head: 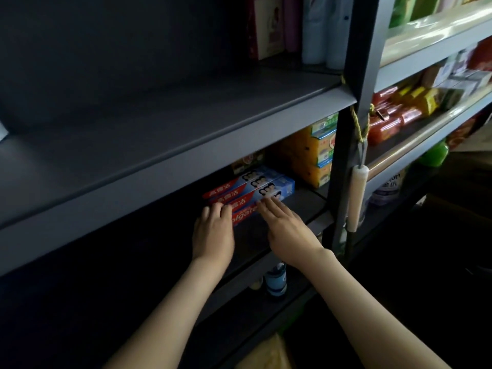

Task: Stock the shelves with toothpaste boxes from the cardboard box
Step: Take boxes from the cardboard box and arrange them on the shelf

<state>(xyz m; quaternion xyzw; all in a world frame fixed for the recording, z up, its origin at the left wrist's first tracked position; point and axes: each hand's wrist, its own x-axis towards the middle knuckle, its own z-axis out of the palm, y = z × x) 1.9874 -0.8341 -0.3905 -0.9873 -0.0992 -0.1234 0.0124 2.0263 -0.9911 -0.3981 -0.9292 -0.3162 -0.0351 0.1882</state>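
head: left hand (pixel 213 231), right hand (pixel 288 231) flat, touching boxes (pixel 255 191) near shelf (pixel 303 206) front edge; likely light, stiff; grip long sides.

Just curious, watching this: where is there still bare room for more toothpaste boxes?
Upper shelf: bare across left and middle, up to the red carton and white bottles crowding its back right. Lower shelf: a bare strip between the toothpaste boxes and the stacked orange packs; left of the boxes is too dark to tell.
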